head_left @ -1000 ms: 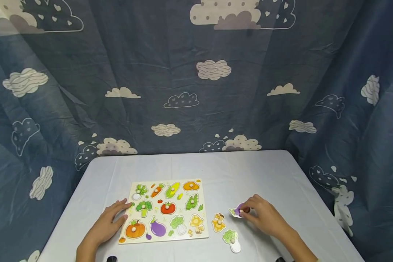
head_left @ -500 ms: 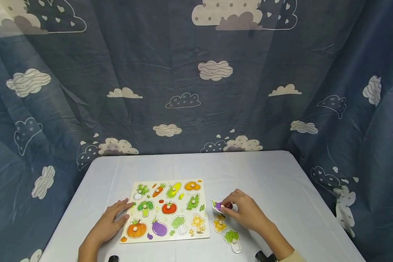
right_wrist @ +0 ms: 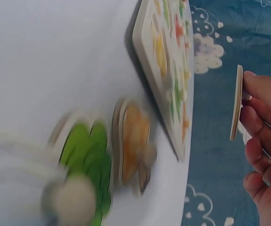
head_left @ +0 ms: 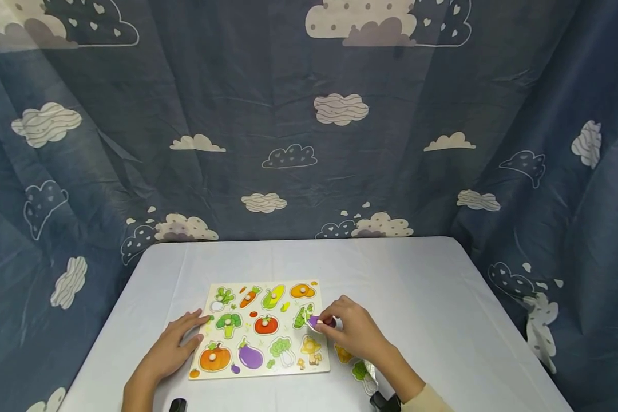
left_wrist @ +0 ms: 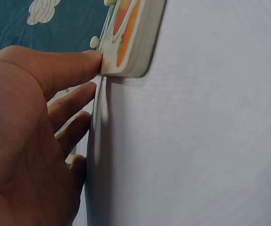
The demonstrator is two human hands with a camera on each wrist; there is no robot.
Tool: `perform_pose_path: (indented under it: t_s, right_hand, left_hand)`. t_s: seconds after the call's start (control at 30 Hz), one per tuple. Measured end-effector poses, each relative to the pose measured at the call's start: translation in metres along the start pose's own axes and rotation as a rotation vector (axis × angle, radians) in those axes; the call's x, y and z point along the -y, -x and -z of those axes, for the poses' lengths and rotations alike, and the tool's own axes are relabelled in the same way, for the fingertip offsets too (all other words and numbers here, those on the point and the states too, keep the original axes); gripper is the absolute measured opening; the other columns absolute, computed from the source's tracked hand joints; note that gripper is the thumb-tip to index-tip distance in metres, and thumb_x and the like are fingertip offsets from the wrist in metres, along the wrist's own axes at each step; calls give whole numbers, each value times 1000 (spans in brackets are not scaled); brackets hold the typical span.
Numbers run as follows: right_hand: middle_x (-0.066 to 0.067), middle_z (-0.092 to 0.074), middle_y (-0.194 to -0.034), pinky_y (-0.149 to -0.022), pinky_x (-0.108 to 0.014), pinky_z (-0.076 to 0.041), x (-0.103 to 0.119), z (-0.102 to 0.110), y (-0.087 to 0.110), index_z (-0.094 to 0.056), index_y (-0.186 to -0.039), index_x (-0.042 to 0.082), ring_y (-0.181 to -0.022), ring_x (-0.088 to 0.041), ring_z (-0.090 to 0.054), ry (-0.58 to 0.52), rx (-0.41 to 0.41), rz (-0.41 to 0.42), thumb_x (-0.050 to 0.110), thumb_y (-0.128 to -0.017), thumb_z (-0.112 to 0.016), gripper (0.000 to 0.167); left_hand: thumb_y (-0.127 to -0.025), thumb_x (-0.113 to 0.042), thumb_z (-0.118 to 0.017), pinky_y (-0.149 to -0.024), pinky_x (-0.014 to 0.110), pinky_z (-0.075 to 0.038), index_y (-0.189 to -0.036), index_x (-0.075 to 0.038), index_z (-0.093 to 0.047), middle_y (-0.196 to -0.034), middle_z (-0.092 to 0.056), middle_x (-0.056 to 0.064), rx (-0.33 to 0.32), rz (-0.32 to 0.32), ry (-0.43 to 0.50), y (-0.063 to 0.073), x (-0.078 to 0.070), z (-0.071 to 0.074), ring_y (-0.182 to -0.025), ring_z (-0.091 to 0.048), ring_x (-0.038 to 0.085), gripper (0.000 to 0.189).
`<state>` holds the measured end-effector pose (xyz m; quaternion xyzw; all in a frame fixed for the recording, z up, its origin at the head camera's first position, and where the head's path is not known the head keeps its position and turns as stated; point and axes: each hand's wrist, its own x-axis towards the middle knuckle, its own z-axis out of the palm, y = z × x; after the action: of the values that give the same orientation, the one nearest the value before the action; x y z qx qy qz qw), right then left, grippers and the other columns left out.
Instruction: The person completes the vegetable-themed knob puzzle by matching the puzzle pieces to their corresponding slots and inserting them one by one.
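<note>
My right hand [head_left: 357, 331] pinches a purple eggplant puzzle piece [head_left: 313, 322] by its knob, over the right edge of the vegetable puzzle board [head_left: 244, 333]. In the right wrist view the piece [right_wrist: 237, 103] appears edge-on, raised off the table. My left hand [head_left: 167, 352] rests at the board's left edge, its fingers extended; in the left wrist view the thumb [left_wrist: 74, 66] touches the board's corner. An eggplant-shaped spot [head_left: 250, 356] shows in the bottom row. Beneath my right forearm lie a yellow mushroom piece [head_left: 343, 353] and a green leafy vegetable piece [head_left: 360, 371], both partly covered.
A white cloth covers the table [head_left: 401, 274]. Behind and at both sides hangs a dark blue curtain [head_left: 268, 86] with cloud prints. Knobbed pieces such as the tomato [head_left: 265, 325] and pumpkin [head_left: 214, 359] sit in the board. Black wrist devices [head_left: 383, 401] show at the front.
My right hand has carried the eggplant piece leftward from the table right of the board to over the board's right edge. My left hand stays at the left edge.
</note>
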<state>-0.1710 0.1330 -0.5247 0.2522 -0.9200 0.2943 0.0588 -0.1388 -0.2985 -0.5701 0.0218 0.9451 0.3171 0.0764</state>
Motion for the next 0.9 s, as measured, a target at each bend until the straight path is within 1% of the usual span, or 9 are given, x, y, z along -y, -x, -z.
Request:
perform_pose_path:
  t_s: [0.17,0.23,0.4,0.6,0.8,0.9]
  right_hand:
    - [16,-65,-83,-69,-18,-48,13,-14,-14,-78,-92,24,-82,-13,-58,-13,3,64,36,-90,-81,13]
    - [15,-65,-82,-68,-17,-47,18,-19,-17,-78,-92,23,-81,-12,-57,-15,11,75,35,-90,-81,13]
    - [14,-66,-80,-68,-16,-47,27,-33,-21,-77,-89,24,-80,-9,-56,-25,36,73,36,-89,-82,13]
    - [18,-66,-79,-68,-15,-46,39,-47,-26,-77,-88,25,-79,-5,-56,-29,57,85,38,-89,-82,14]
    - [22,-64,-77,-67,-13,-44,51,-59,-29,-76,-85,26,-76,0,-53,-42,76,102,40,-88,-82,15]
    - [22,-64,-76,-66,-12,-42,56,-65,-30,-76,-83,26,-75,2,-51,-36,85,125,41,-88,-81,17]
  left_hand:
    - [-101,-31,-63,-122,73,-12,-147,-20,-58,-165,-38,14,-19,9,1,1,4,5,-155,-23,47,47]
    - [-101,-31,-63,-123,73,-12,-146,-20,-59,-165,-38,15,-21,8,6,2,5,4,-155,-24,48,47]
    - [-101,-33,-63,-122,73,-12,-146,-19,-59,-164,-39,15,-9,-1,8,4,4,1,-154,-24,48,47]
    - [-101,-33,-63,-122,73,-13,-146,-19,-59,-164,-40,15,-26,-18,1,1,3,0,-154,-25,48,47]
    - [-101,-32,-63,-123,72,-12,-146,-18,-59,-164,-40,16,-35,-14,15,-2,0,-2,-154,-25,48,47]
    - [-101,-31,-63,-122,73,-12,-146,-18,-59,-164,-39,16,-31,-7,16,-2,-2,-3,-154,-25,48,47]
